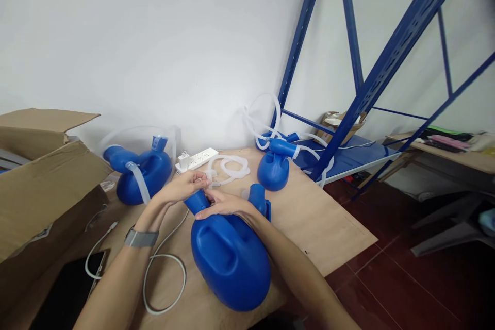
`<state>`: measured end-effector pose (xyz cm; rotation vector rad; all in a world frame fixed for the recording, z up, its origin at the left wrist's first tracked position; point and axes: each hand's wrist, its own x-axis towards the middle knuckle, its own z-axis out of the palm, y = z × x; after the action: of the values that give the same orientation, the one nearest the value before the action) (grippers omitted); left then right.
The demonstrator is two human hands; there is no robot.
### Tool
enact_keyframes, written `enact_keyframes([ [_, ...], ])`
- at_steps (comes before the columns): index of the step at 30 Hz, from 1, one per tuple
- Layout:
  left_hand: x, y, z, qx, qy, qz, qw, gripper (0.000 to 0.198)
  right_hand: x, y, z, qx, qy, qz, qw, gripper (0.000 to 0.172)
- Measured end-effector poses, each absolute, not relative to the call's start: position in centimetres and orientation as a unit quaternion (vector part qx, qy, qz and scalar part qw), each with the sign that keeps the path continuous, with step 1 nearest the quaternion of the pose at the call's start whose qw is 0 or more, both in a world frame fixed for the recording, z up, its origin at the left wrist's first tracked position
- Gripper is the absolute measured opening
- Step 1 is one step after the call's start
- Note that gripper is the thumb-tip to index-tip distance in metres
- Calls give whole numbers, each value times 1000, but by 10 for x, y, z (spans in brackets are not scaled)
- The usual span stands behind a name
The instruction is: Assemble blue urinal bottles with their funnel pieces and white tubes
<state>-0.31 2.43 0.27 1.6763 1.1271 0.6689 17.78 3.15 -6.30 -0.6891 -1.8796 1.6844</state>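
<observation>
A blue plastic jug [230, 258] lies on the wooden table [317, 221] right in front of me, its spout pointing away. My left hand [185, 185] pinches a translucent hose end at the spout. My right hand [222, 205] rests on the jug's neck, fingers wrapped around it. The clear hose [230, 166] coils on the table just behind my hands. A grey watch band sits on my left wrist.
Another blue jug [145, 170] with tubing sits at the left, and a third jug [275, 167] stands at the back right. A white power strip [197, 159], an open cardboard box [42, 180], a black phone [69, 289], white cables and a blue metal rack [348, 113] surround the table.
</observation>
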Motion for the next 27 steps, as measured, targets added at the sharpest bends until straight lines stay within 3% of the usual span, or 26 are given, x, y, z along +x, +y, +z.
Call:
enact_keyframes([
  [3, -2, 25, 2, 696, 464, 267, 478, 53, 180, 29, -59, -235, -695, 650, 200, 66],
  [12, 0, -4, 34, 746, 421, 290, 425, 50, 232, -15, -20, -266, -737, 593, 185, 71],
  [15, -4, -15, 46, 766, 442, 296, 362, 47, 289, -38, -1, -290, -736, 586, 173, 87],
  [17, -8, -16, 49, 788, 452, 250, 337, 46, 332, -48, 12, -318, -735, 572, 179, 110],
  [22, -7, -12, 38, 818, 458, 113, 330, 57, 429, -43, 18, -563, -592, 432, 380, 123],
  [27, 9, -6, 10, 825, 442, 71, 344, 68, 494, -18, -31, -701, -384, 276, 533, 101],
])
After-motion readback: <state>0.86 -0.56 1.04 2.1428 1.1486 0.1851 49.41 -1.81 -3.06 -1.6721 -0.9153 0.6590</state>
